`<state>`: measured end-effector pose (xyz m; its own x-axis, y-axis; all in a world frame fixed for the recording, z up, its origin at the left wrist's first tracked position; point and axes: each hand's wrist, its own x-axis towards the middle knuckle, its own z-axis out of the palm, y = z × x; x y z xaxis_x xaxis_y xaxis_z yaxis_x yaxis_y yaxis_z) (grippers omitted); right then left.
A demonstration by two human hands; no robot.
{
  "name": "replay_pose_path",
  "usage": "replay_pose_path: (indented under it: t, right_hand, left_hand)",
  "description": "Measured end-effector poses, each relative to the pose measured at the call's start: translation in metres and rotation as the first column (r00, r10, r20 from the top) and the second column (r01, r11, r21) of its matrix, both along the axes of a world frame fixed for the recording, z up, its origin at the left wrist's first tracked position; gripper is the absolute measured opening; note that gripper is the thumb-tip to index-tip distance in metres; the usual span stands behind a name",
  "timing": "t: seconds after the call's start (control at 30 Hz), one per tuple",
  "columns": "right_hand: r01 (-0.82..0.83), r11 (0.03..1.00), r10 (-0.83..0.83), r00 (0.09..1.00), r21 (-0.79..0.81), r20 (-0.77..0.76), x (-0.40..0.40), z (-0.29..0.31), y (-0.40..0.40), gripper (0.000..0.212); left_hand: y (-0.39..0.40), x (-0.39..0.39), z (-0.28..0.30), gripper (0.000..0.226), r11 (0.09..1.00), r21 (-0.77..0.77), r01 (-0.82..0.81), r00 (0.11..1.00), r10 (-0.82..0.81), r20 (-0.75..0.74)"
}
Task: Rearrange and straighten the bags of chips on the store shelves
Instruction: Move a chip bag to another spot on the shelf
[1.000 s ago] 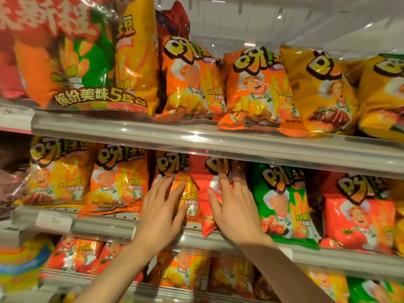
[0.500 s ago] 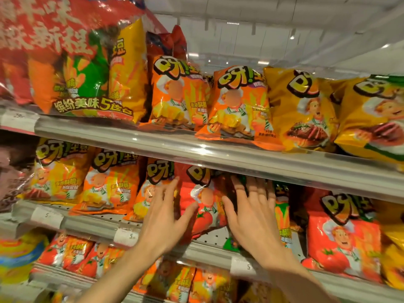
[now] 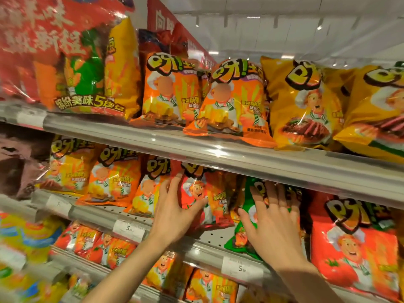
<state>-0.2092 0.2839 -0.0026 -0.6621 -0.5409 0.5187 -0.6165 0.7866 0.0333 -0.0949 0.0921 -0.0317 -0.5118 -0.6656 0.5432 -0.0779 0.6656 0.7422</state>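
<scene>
— Hands?

— Both up at the middle shelf (image 3: pixel 209 239). Left hand (image 3: pixel 175 213) spread against the side of a red chip bag (image 3: pixel 203 193), fingers apart along its left edge, thumb hooked across the lower front. Right hand (image 3: pixel 273 224) laid flat on a green chip bag (image 3: pixel 242 228), fingers straight and slightly apart, pressing, not gripping.

— Bags themselves?

— Red one standing but leaning. Green one tilted forward, bottom corner poking over the shelf lip. Dark gap between the two.

— Best way through this step?

— Probably: push the green bag back and upright with the flat palm, steady the red one from the side, close the gap, keep faces forward. Light pressure only; air-filled foil slips and crumples.

— Shelf and surroundings?

— Perforated grey metal deck, clear price rail with white tags. Orange chip bags (image 3: pixel 113 178) in a row to the left, large red tomato bag (image 3: pixel 354 243) to the right. Upper shelf (image 3: pixel 218 149) crowded with orange and yellow bags. Lower shelf blurred; contents hard to make out beyond more bags. White ceiling with lights above.
</scene>
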Motion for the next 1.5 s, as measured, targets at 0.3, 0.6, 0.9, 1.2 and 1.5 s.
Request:
replay_pose_path:
  t: [0.3,0.6,0.9,1.2,1.5]
  right_hand:
    - [-0.079,0.987,0.082,0.997,-0.143,0.014,0.012,0.006,-0.02,0.056]
    - [-0.428,0.886,0.41,0.903,-0.18,-0.127,0.069,-0.001,-0.137,0.034]
    - [-0.529,0.83,0.548,0.833,-0.176,0.078,0.169,0.01,-0.308,0.023]
    - [-0.286,0.948,0.309,0.934,-0.141,0.18,0.215,0.019,-0.43,0.057]
    - [-0.156,0.982,0.178,0.951,-0.104,0.254,0.214,0.008,-0.461,0.091]
  left_hand:
    - [-0.042,0.058,0.009,0.078,0.963,0.219,0.16,0.978,-0.125,-0.166]
    - [-0.156,0.158,0.004,0.075,0.968,0.171,0.185,0.974,-0.158,-0.161]
    - [-0.306,0.273,-0.001,0.081,0.966,0.174,0.193,0.966,-0.156,-0.208]
    - [-0.369,0.326,-0.004,0.071,0.981,-0.021,0.193,0.979,-0.194,-0.061]
    - [-0.417,0.367,-0.006,0.07,0.994,-0.02,0.107,0.993,-0.108,-0.052]
